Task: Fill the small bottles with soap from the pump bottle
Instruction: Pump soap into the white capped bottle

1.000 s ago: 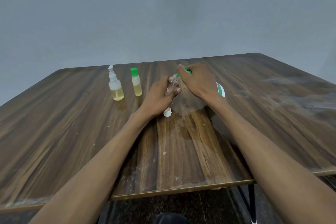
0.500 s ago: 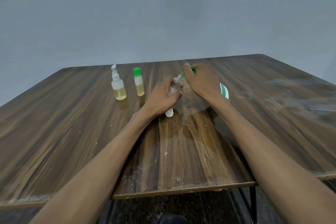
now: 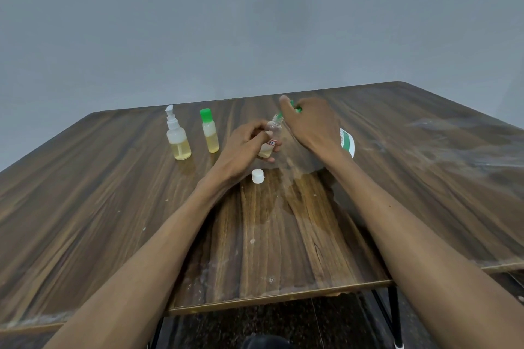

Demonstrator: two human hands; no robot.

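My left hand (image 3: 243, 147) grips a small clear bottle (image 3: 271, 136) with a red-marked label, uncapped and tilted, with a little yellow soap at its bottom. My right hand (image 3: 309, 122) curls over the green pump head (image 3: 297, 109) of the pump bottle. The green nozzle reaches to the small bottle's mouth. Only part of the pump bottle's white-and-green label (image 3: 347, 142) shows behind my right wrist. A small white cap (image 3: 257, 176) lies on the table just in front of my left hand.
Two more small bottles with yellow soap stand at the back left: one with a white spray top (image 3: 177, 137) and one with a green cap (image 3: 210, 133). The wooden table (image 3: 113, 207) has a wet patch near the cap, and its front edge is close to me.
Both hands stay almost in place. The small bottle now stands a little more upright under the nozzle, and my right index finger has lifted.
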